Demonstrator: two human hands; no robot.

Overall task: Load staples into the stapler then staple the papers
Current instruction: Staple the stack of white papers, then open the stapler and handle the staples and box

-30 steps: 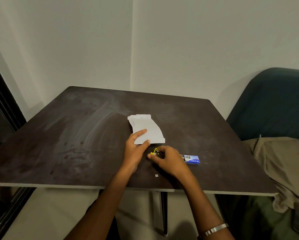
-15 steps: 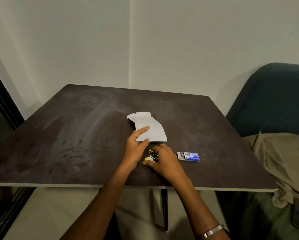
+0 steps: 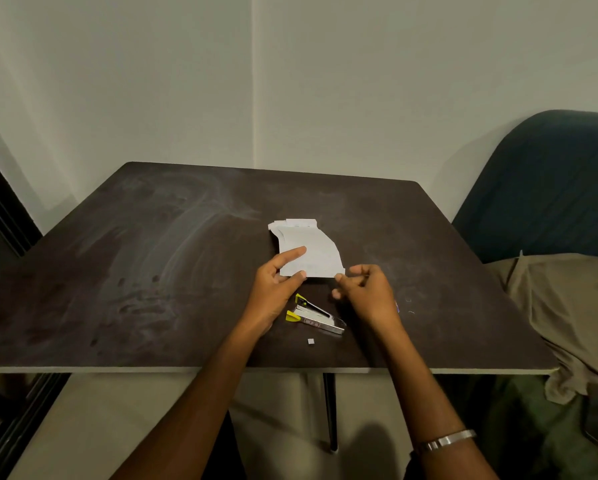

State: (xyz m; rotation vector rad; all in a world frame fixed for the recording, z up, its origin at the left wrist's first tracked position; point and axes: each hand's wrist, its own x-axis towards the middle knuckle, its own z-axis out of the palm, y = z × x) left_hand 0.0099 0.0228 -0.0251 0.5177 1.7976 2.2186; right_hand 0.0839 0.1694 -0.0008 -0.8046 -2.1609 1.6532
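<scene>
A: Entry, head view. Where do the papers [image 3: 308, 249] sit?

B: Flat on the dark table [image 3: 152, 271], a little right of centre, well clear of the far edge and both side edges. Their far ends are fanned unevenly; the near edge lies just beyond the hands.

A: Left hand [image 3: 273, 289]?

B: It pinches the near-left corner of the papers, forefinger on top and thumb at the near edge.

A: Right hand [image 3: 370, 294]?

B: Just beside the near-right corner of the papers, fingers loosely curled, holding nothing visible. Whether a fingertip touches the sheet is hard to tell at this angle.

A: Stapler [image 3: 316, 315]?

B: It lies on the table between the two wrists, apart from both hands, yellow end to the left, top arm lifted off the metal base. A small grey scrap [image 3: 311, 341] lies just nearer the front edge.

A: Open room?

B: Broad bare tabletop to the left and beyond the papers; less on the right, where olive cloth [image 3: 574, 306] overlaps the table's right corner beside a dark chair [image 3: 550, 185].
</scene>
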